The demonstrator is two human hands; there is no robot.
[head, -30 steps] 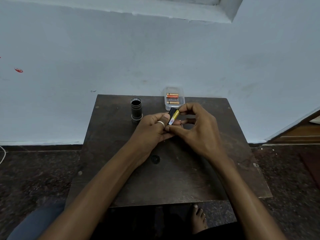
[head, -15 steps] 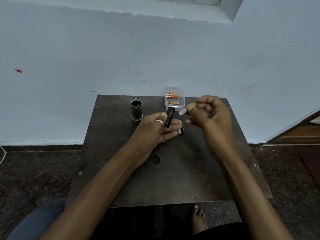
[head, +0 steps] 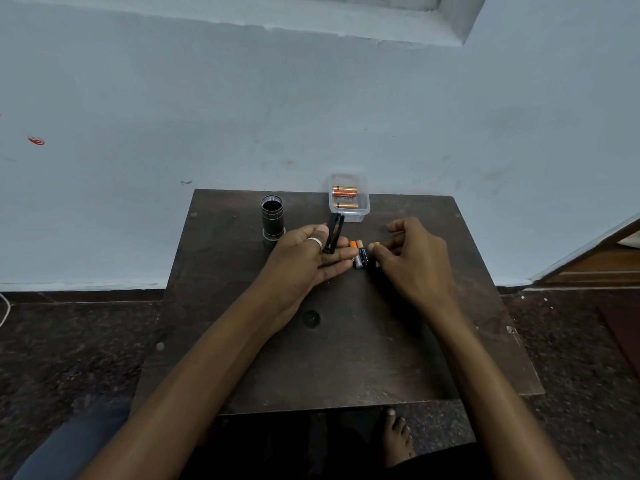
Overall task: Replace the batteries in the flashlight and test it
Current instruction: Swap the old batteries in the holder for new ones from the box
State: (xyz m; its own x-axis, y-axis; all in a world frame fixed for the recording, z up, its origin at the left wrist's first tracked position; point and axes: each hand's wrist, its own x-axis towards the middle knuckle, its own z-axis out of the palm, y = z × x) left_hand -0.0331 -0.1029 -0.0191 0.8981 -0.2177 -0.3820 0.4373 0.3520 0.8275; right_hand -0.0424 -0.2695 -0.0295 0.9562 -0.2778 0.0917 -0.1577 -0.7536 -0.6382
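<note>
Head view: a spent battery [head: 376,244], lifted a moment ago, is now set by the right hand [head: 414,259], fingers apparently pinching it, beside two others [head: 357,255] on the tabletop [head: 346,358]; the emptied holder [head: 333,233] is gripped by the left hand [head: 304,258].

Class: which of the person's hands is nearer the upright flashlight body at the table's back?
Left. The left hand lies right beside the flashlight body; the right hand is farther right, past the loose batteries.

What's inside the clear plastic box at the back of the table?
The clear plastic box holds two orange batteries lying flat, one behind the other. Its front is partly hidden by the black holder in the left hand.
</note>
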